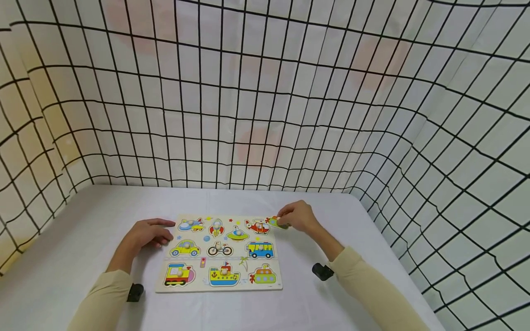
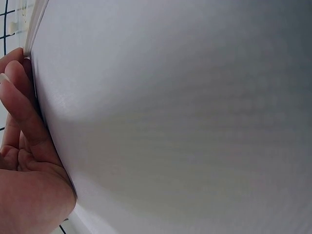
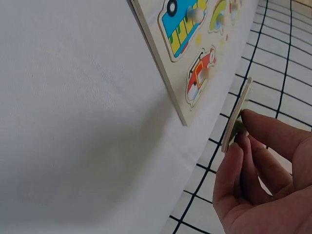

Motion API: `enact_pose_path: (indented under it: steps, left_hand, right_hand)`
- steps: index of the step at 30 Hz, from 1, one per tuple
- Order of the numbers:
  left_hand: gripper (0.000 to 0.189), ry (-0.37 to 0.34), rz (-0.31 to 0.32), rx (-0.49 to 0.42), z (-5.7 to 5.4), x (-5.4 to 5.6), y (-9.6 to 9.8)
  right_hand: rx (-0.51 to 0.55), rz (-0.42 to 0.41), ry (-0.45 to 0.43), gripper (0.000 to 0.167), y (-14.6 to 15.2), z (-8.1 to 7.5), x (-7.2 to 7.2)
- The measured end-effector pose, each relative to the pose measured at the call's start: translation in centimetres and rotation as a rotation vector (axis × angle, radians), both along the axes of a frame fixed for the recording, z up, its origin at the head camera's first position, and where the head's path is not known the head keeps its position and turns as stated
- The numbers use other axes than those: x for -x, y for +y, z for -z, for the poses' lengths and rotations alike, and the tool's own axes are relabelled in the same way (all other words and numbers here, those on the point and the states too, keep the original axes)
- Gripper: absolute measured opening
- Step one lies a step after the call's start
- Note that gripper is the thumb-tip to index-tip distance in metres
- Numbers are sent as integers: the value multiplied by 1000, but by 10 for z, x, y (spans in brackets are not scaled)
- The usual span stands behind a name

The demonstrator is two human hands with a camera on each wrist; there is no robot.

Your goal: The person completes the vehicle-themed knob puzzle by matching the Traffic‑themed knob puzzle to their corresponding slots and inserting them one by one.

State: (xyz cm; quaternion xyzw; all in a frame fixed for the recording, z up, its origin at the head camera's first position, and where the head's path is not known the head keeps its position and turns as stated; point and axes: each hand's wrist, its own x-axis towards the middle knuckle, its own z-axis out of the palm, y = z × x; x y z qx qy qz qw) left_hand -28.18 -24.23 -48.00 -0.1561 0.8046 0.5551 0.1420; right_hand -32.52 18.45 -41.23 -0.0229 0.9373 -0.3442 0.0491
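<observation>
A wooden peg puzzle board [image 1: 204, 258] lies flat on the white table, with vehicle pictures across it. Above its far right corner, my right hand [image 1: 300, 216] pinches a green submarine piece [image 1: 275, 222] by the knob between thumb and fingers. Seen from the right wrist, that submarine piece [image 3: 236, 117] is tilted nearly edge-on and held clear of the board. A matching submarine picture [image 1: 265, 276] without a knob shows at the near right corner. My left hand [image 1: 149, 233] rests beside the board's left edge, fingers loosely bent, holding nothing; the left wrist view shows its palm side [image 2: 24, 141].
Knobbed pieces sit in the board, among them a helicopter [image 1: 258, 226], a bus [image 1: 261, 250], a train [image 1: 179, 274] and a ship [image 1: 224, 276]. White cloth covers the table [image 1: 308, 299]. A black wire grid [image 1: 248, 115] stands around the back and sides.
</observation>
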Motion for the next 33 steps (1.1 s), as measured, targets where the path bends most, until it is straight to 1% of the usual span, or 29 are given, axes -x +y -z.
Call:
enact_pose_path:
  steps: [7,11,16,23,31,33]
  left_hand:
    - [58,0,-4,1,-1,-1,-1]
    - [58,0,-3,2,-1,-1,0]
    - [58,2,-2,2,0,0,0]
    - [58,3,-8,2,0,0,0]
    - [56,4,-13,-4,1,-2,0]
    - [56,6,-11,-1,0,-2,1]
  right_hand:
    - [-33,-90,-44,9,-5,1,-7]
    - [-64,-109,-73,9,-7,2,-11]
    - [-69,-142,-109,9,-8,2,-16]
    - [-85,-256,-168,8,-14,1,-25]
    - [-57,-348,-216,10,-21,3,-34]
    - [-55,-382,-227,9,-21,4,-36]
